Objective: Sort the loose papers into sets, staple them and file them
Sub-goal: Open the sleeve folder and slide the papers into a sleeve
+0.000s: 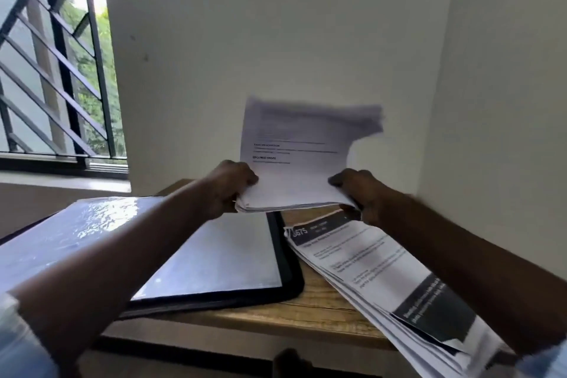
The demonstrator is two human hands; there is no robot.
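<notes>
A thin bundle of papers (300, 159) is held up in the air above the back edge of the small wooden table (322, 310), close to the wall. Its lower left corner is pinched by the left hand (233, 184). Its lower right corner is pinched by the right hand (359, 190). The fingers of both hands are curled round the sheets.

The bundle sits between the two hands and stands up from them. Its top is blurred and looks bent over to the right. The sheets are judged to be light, thin and floppy. They could slide apart, so both side edges should be gripped firmly and low down.

An open clear-pocket file (290, 270) lies on the left side of the table, under the left arm. A second pile of printed papers (377, 270) lies along the right edge and hangs over the front right corner.
</notes>
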